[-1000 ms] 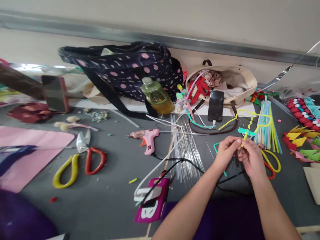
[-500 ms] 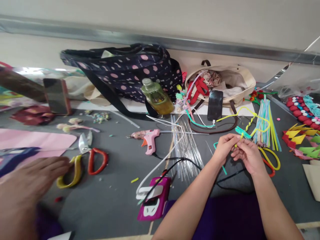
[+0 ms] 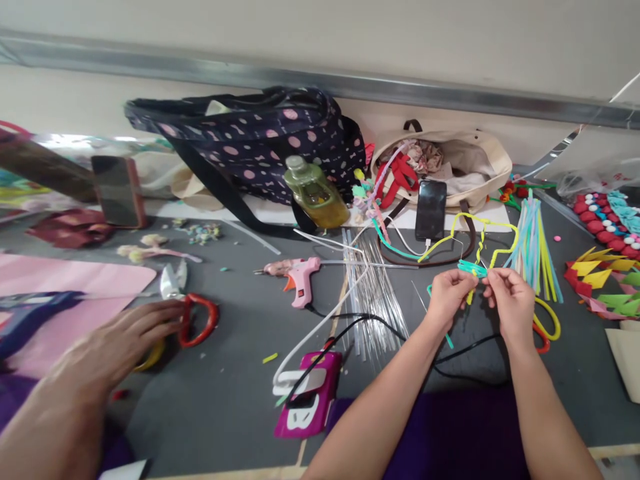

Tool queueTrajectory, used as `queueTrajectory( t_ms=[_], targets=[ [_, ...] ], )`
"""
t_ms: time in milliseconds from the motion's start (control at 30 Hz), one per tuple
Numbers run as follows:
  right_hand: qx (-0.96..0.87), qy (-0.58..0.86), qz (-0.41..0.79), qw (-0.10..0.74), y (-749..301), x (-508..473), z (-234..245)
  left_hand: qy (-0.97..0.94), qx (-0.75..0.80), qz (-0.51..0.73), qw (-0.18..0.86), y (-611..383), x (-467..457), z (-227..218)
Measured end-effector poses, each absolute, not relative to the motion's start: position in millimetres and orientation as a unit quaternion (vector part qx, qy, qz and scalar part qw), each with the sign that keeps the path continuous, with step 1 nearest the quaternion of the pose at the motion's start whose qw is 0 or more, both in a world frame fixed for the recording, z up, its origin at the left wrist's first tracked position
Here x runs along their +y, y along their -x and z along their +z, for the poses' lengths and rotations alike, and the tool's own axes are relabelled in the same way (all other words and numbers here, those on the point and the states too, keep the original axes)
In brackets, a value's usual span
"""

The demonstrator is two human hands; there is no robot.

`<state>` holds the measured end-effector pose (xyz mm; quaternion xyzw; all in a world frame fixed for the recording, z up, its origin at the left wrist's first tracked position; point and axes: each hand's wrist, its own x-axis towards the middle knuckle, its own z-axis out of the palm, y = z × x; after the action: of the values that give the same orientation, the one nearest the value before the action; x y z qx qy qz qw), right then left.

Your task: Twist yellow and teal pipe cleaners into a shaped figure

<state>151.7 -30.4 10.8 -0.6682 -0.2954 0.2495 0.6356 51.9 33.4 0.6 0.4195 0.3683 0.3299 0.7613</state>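
Fingers of my left hand (image 3: 453, 293) pinch the lower end of a bent yellow pipe cleaner (image 3: 480, 247). Beside it, my right hand (image 3: 510, 300) has thumb and fingertips closed at the right end of a folded teal pipe cleaner (image 3: 470, 267), close to the yellow one. The yellow wire forms an open outline with a twisted middle stem, and the teal bundle crosses that stem near its base. Partly behind my right forearm lie scissors with yellow and red handles (image 3: 547, 320).
A co-worker's hand (image 3: 135, 333) touches red-handled scissors (image 3: 200, 320) at left. A pink glue gun (image 3: 300, 280), bare wires (image 3: 377, 300), a magenta power strip (image 3: 330, 400) and its cables lie mid-table. Behind stand a bottle (image 3: 320, 197), a phone (image 3: 431, 208) and bags. Pipe cleaners (image 3: 535, 240) lie right.
My hands have moved slightly apart, and the yellow outline has shifted left. My right fingers have moved to the teal bundle's end. The co-worker's hand has moved right over the scissors.
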Motion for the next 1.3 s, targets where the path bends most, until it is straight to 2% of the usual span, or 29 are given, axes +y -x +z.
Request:
queueTrajectory(
  t_ms=[167, 333, 500, 633, 767, 1000, 1300],
  targets=[
    [-0.335, 0.725, 0.186, 0.572, -156, -35, 12, -0.436, 0.371, 0.344, 0.744, -58, 23, -2],
    [-0.344, 0.735, 0.289, 0.508, -167, -36, 10, -0.455, 0.36, 0.379, 0.721, -57, 24, 1],
    [-0.201, 0.605, 0.434, 0.637, -156, -30, 12, -0.454, 0.317, 0.336, 0.762, -58, 24, 4],
    [-0.158, 0.572, 0.416, 0.689, -151, -26, 13, -0.459, 0.298, 0.312, 0.777, -57, 24, 5],
    [-0.109, 0.569, 0.375, 0.724, -157, -26, 12, -0.482, 0.34, 0.345, 0.73, -51, 29, 4],
    [-0.1, 0.546, 0.419, 0.718, -154, -25, 15, -0.43, 0.422, 0.518, 0.607, -30, 57, 2],
    [-0.123, 0.54, 0.441, 0.706, -138, -26, 15, -0.532, 0.401, 0.493, 0.56, -29, 68, 12]
  ],
)
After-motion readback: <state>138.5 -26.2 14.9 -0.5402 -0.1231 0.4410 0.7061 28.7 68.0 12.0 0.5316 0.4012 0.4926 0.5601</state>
